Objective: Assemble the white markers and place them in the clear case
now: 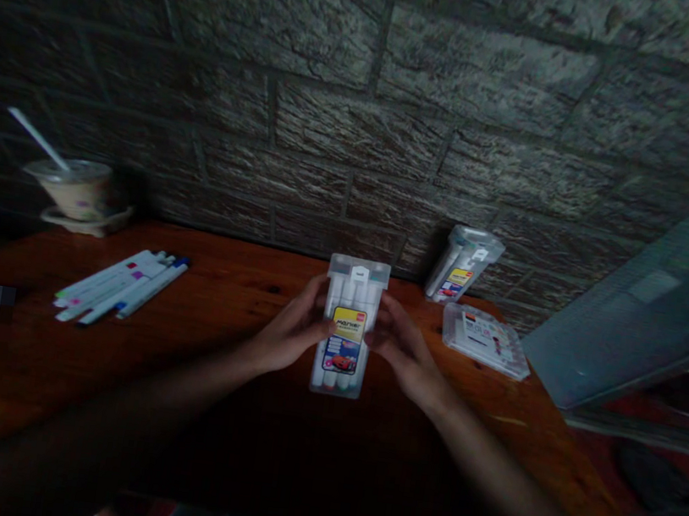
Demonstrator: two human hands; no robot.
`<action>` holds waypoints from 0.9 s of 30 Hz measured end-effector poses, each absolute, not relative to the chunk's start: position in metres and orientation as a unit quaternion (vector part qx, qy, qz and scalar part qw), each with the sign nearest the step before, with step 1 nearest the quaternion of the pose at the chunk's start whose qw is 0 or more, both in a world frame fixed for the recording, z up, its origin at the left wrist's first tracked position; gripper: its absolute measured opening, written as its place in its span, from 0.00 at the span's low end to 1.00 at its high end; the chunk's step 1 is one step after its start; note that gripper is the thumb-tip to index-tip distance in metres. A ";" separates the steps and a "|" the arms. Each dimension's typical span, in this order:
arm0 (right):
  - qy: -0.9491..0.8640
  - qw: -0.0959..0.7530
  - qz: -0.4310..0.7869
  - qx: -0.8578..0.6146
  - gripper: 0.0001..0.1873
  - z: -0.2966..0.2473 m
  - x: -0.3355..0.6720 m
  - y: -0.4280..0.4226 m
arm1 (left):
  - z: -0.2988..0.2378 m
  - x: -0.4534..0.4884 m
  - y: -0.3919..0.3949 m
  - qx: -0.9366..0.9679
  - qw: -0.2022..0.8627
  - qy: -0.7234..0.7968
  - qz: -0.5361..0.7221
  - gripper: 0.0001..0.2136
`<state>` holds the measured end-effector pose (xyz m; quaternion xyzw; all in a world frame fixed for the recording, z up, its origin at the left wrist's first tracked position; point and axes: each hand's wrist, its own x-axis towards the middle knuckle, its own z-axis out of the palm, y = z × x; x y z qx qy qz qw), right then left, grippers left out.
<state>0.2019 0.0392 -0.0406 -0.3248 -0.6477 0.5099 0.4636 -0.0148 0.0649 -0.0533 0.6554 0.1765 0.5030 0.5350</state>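
A clear plastic marker pack (348,327) with a yellow label lies lengthwise on the reddish wooden table (225,378), in the middle. My left hand (292,332) grips its left side with fingers curled round it. My right hand (402,347) holds its right side the same way, thumb on the front. Several white markers show inside the pack.
Several loose white markers (122,287) lie at the left. A lidded cup with a straw (76,186) stands at the back left. Another marker pack (462,266) leans against the brick wall, and a flat pack (487,338) lies beside it. A glass panel (658,311) rises at the right.
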 end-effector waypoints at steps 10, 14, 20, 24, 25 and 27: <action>-0.516 0.530 0.578 -0.344 0.35 -0.042 0.199 0.039 | -0.052 -0.007 0.063 0.532 0.655 0.256 0.472 0.21; -0.505 0.551 0.573 -0.336 0.34 -0.038 0.200 0.037 | -0.058 -0.004 0.060 0.461 0.735 0.226 0.444 0.19; -0.515 0.550 0.578 -0.314 0.33 -0.036 0.199 0.035 | -0.060 -0.002 0.049 0.367 0.848 0.139 0.356 0.24; -0.522 0.545 0.586 -0.294 0.31 -0.037 0.198 0.035 | -0.055 -0.002 0.046 0.336 0.859 0.135 0.361 0.22; -0.521 0.545 0.588 -0.294 0.31 -0.037 0.198 0.035 | -0.056 -0.001 0.046 0.333 0.860 0.138 0.360 0.22; -0.523 0.545 0.583 -0.298 0.29 -0.036 0.199 0.035 | -0.057 -0.001 0.047 0.332 0.857 0.142 0.366 0.22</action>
